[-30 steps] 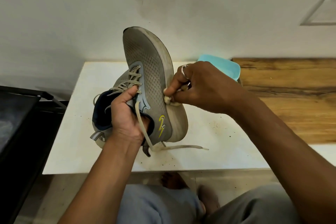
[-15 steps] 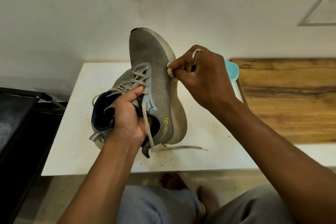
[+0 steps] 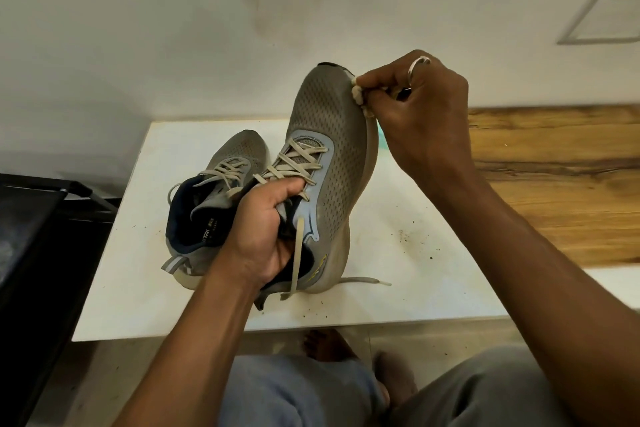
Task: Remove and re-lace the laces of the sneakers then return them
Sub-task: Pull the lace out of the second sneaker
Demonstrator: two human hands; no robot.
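A grey mesh sneaker (image 3: 332, 156) stands toe-up with its heel on the white table (image 3: 433, 274). My left hand (image 3: 263, 236) grips it at the tongue and collar, below its beige laces (image 3: 298, 163). One loose lace end (image 3: 298, 253) hangs past my palm; another (image 3: 367, 280) lies flat on the table. My right hand (image 3: 422, 107) pinches a small pale wad (image 3: 358, 95) against the sole edge near the toe. The second sneaker (image 3: 221, 191) lies laced on the table behind my left hand, partly hidden.
A white wall rises just behind the table. A wooden surface (image 3: 554, 166) adjoins the table on the right. A dark object (image 3: 34, 253) stands at the left. A sliver of a teal thing (image 3: 381, 139) shows behind the held sneaker. Dirt specks dot the tabletop.
My right hand has slid the pale wad up along the sole edge from mid-shoe to the toe. The sneaker has tilted, so the second sneaker shows more.
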